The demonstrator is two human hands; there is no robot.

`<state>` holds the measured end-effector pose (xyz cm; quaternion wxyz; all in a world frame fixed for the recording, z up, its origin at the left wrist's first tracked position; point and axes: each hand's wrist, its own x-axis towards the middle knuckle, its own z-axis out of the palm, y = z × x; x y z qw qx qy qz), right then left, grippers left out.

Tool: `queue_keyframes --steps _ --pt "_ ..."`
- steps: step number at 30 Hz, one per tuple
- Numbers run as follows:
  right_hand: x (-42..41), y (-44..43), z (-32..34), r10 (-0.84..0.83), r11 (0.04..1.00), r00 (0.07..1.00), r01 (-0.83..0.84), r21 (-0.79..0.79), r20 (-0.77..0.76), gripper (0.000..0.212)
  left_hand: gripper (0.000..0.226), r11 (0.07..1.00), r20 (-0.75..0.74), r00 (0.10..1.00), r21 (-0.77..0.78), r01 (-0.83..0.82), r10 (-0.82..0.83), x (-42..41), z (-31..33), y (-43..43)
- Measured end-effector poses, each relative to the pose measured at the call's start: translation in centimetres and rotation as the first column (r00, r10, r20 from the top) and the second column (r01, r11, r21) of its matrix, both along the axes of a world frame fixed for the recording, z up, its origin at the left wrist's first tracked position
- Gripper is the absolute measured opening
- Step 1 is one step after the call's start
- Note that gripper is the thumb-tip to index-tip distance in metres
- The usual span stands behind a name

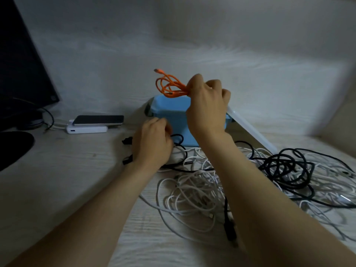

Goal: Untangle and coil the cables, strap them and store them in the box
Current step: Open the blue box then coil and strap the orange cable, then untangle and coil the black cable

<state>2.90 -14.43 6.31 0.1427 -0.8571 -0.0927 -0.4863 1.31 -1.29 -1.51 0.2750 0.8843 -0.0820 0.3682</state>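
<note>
One right hand [207, 106] aloft, fingers [196, 80] around orange cable [174, 93].

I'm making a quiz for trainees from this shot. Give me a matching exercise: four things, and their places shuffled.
Things: 1 orange cable; 2 phone; 3 blue box; 4 black cable tangle.
Places: A on the white power bank; B pinched in the right hand; C right side of the table; D just beyond the left hand.
Pairs: 1-B; 2-A; 3-D; 4-C.
</note>
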Motion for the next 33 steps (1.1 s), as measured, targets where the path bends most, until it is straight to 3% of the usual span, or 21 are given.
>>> queue_keyframes --steps 5,9,11,13,15,17,20,24,27,31,33 --pt "2.8 0.5 0.1 -0.129 0.982 0.967 0.094 -0.163 -0.220 0.032 0.029 0.998 -0.076 0.996 -0.045 -0.054 0.050 -0.6 -0.1 0.1" --pt "3.5 -0.3 -0.5 0.056 0.998 0.892 -0.048 0.028 -0.449 0.040 0.046 0.995 -0.114 0.992 -0.071 -0.063 0.055 -0.8 -0.1 0.4" --pt "3.2 -0.6 -0.8 0.117 0.993 0.892 -0.097 0.067 -0.437 0.045 0.048 0.994 -0.130 0.987 -0.057 -0.097 0.088 -0.8 -0.2 0.7" --pt "2.1 -0.8 -1.2 0.131 0.991 0.936 -0.136 0.007 -0.325 0.047 0.044 0.988 -0.150 0.978 -0.036 -0.151 0.144 -1.0 -0.1 1.0" --pt "0.8 -0.6 -1.8 0.152 0.985 0.976 -0.164 -0.062 -0.156 0.042 0.040 0.977 -0.175 0.962 -0.003 -0.212 0.208 -1.1 0.1 1.3" --pt "-0.5 -0.3 -2.3 0.192 0.976 0.976 -0.201 -0.084 -0.099 0.031 0.037 0.963 -0.231 0.936 0.021 -0.269 0.267 -1.3 0.1 1.8" --pt "-2.5 0.5 -3.7 0.244 0.962 0.927 -0.268 -0.047 -0.285 0.013 0.028 0.938 -0.358 0.874 0.013 -0.347 0.328 -1.3 0.1 3.0" --pt "-3.6 0.5 -6.6 0.249 0.954 0.789 -0.301 0.001 -0.562 0.052 0.017 0.924 -0.472 0.805 0.056 -0.379 0.359 -1.9 0.1 4.0" --pt "-3.3 0.2 -7.1 0.238 0.955 0.755 -0.297 0.005 -0.611 0.068 0.021 0.926 -0.502 0.786 0.094 -0.366 0.361 -2.0 0.1 4.1" --pt "-3.2 -0.2 -7.5 0.207 0.968 0.738 -0.248 0.027 -0.643 0.046 0.034 0.925 -0.517 0.769 0.156 -0.347 0.376 -2.1 -0.1 4.2" --pt "-3.0 -0.5 -7.7 0.262 0.961 0.779 -0.263 0.083 -0.570 0.034 0.038 0.931 -0.524 0.770 0.188 -0.313 0.365 -2.0 -0.2 4.4"
